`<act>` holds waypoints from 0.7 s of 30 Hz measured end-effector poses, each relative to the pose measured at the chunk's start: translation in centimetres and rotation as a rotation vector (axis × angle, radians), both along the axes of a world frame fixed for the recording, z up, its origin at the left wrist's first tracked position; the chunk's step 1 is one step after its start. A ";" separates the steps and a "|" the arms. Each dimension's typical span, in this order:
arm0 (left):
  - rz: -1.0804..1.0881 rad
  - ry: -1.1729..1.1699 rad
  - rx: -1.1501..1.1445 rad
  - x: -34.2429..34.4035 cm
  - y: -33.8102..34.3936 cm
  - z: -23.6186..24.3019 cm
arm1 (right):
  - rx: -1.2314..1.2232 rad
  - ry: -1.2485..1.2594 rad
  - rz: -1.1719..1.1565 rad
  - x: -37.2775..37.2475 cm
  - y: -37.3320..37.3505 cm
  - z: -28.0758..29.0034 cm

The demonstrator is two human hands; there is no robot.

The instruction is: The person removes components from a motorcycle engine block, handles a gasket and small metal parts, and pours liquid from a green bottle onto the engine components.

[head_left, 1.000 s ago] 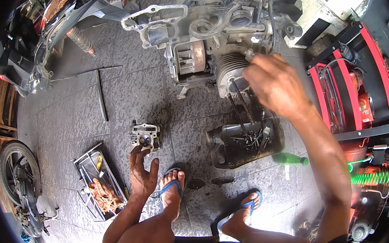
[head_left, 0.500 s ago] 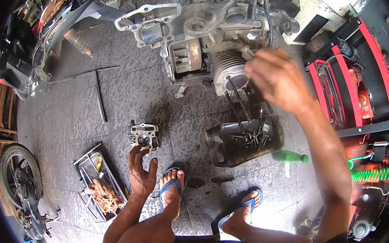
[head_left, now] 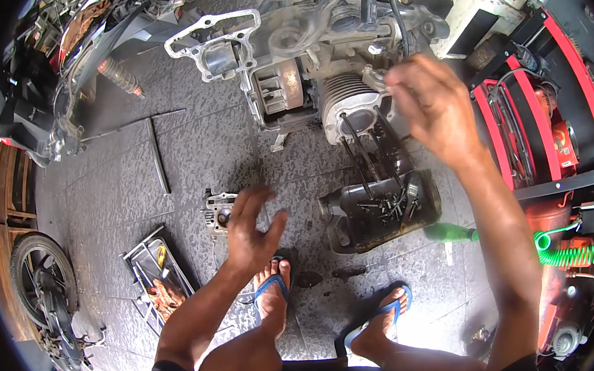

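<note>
My right hand [head_left: 435, 106] is at the right side of a finned engine cylinder [head_left: 353, 96], its fingers curled in beside a small metal fitting [head_left: 373, 77]. What those fingers hold, if anything, is hidden. Long studs [head_left: 360, 143] stick out of the cylinder toward me. Lower left, my left hand [head_left: 250, 233] hovers with spread fingers and nothing in it. It partly covers a cylinder head [head_left: 219, 212] lying on the floor. Below the cylinder lies a dark cut-open oil jug [head_left: 383, 213], with several bolts [head_left: 398, 208] on it.
A black tray [head_left: 156, 268] with an orange-brown rag stands at left, near a wheel [head_left: 42, 275]. Beside the jug lies a green bottle [head_left: 449, 232]. A red-and-black tool rack [head_left: 551, 107] and a green coiled hose [head_left: 585, 252] line the right side.
My left hand has lifted off the cylinder head and moved right. My right hand has shifted slightly up and right, still beside the cylinder. The whole view has shifted a little.
</note>
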State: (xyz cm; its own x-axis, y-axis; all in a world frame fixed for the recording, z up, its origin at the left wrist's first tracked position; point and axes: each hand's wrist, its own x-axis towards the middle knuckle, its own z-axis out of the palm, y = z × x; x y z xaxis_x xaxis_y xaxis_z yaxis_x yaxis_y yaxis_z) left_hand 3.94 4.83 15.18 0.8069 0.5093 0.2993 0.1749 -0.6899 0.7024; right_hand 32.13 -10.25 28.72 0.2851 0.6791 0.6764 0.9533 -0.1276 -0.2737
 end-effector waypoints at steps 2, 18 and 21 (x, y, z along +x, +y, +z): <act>-0.095 -0.144 0.111 4.6 0.5 1.3 | 0.163 0.332 -0.072 -0.4 -0.5 -1.0; -0.315 -0.444 -0.473 15.7 2.2 -1.3 | 0.873 1.387 -0.562 -14.4 -6.2 -17.7; -0.362 -0.446 -0.392 15.2 2.6 -1.3 | 0.824 1.465 -0.487 -19.1 -4.4 -20.6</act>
State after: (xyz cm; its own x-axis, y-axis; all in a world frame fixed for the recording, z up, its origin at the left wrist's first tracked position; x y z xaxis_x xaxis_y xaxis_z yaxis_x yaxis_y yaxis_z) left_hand 19.13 7.44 13.85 0.7892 0.3694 0.4906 -0.3817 -0.3307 0.8631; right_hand 13.02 -14.60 8.11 0.9779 -0.0051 -0.2092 -0.1981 0.3005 -0.9330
